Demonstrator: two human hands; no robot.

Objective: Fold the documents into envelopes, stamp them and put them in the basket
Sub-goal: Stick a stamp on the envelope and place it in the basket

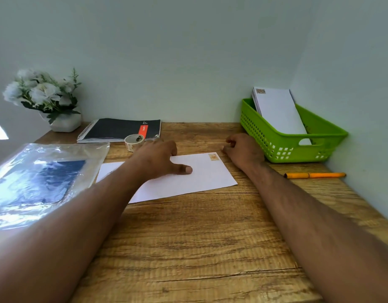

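Note:
A white envelope [201,178] lies flat on the wooden desk [188,237], with an orange stamp [213,157] on its far right corner. My left hand [158,158] rests on the envelope's far left part, thumb stretched out flat on the paper; its fingers are hidden behind the hand. My right hand [243,149] sits on the desk just right of the stamped corner, fingers loosely curled, holding nothing I can see. A roll of stamps [133,142] stands just beyond my left hand. The green basket [282,138] at the back right holds stamped envelopes [278,110] leaning against the wall.
A clear plastic sleeve [40,180] with dark contents lies at the left, and a white sheet [108,169] pokes out beside it. A black spiral notebook [121,129] and a flower pot [64,122] stand at the back left. An orange pen [315,175] lies by the right wall.

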